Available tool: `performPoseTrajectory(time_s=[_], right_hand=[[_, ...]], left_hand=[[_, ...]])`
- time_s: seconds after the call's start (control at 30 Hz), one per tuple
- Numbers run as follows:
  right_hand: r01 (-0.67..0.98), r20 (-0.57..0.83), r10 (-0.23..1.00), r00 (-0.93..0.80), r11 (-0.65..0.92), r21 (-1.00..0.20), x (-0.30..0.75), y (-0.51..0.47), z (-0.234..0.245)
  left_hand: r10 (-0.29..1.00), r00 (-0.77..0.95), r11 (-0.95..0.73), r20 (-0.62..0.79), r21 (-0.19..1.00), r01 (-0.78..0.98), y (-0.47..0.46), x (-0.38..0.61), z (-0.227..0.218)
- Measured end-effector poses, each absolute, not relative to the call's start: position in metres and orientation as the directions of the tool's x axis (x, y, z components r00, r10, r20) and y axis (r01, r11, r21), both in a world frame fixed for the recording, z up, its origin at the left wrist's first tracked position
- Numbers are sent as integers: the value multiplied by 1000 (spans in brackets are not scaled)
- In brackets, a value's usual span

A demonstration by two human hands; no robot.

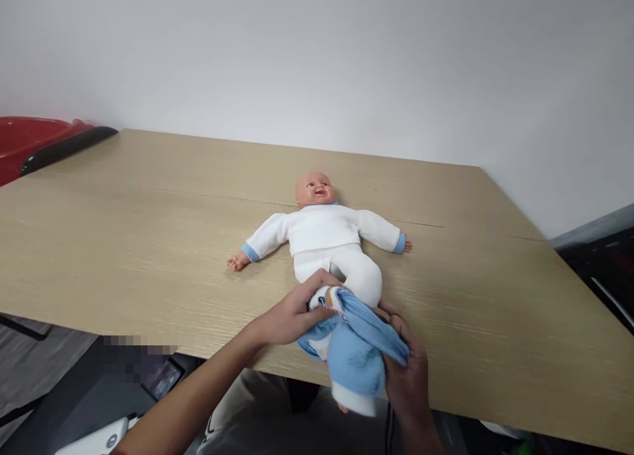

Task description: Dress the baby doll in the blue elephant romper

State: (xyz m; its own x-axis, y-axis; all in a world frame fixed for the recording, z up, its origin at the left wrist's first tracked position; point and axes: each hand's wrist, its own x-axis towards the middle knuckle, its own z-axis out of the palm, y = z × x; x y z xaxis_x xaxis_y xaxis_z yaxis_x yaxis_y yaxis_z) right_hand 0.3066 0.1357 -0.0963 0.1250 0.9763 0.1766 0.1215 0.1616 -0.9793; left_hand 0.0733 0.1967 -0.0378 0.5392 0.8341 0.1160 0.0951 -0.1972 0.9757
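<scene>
A baby doll [324, 234] in a white suit with blue cuffs lies on its back on a wooden table [123, 244], head away from me, arms spread. A light blue garment [354, 346] is bunched over the doll's legs at the table's near edge. My left hand [290, 316] grips the garment's left side beside a white sock with an orange mark. My right hand [409, 369] is closed on the garment's right side. One white-clad doll leg hangs past the table edge under the cloth.
A red tub [20, 141] with a black rim piece stands beyond the table's far left corner. A white wall [317, 59] rises behind the table. A dark object [604, 257] sits to the right. Below the near edge, a white device [94, 438] and a blurred patch show.
</scene>
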Motion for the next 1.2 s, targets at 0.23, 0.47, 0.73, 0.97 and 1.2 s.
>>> performPoseTrajectory(time_s=[0.23, 0.47, 0.73, 0.97, 1.2], right_hand=[[149, 265, 921, 285, 231, -961, 306, 143, -102], [110, 167, 903, 395, 134, -985, 297, 170, -92], [210, 267, 927, 262, 216, -954, 305, 169, -80], [-15, -24, 943, 331, -20, -1000, 308, 195, -91], [-79, -152, 950, 274, -135, -988, 292, 226, -87]], left_hand=[[800, 578, -295, 161, 945, 144, 202, 80, -39], [772, 607, -357, 187, 918, 171, 200, 92, -28], [853, 489, -271, 180, 955, 122, 201, 94, -33], [925, 306, -312, 225, 910, 274, 212, 110, -45], [938, 235, -333, 254, 844, 420, 219, 110, -52]])
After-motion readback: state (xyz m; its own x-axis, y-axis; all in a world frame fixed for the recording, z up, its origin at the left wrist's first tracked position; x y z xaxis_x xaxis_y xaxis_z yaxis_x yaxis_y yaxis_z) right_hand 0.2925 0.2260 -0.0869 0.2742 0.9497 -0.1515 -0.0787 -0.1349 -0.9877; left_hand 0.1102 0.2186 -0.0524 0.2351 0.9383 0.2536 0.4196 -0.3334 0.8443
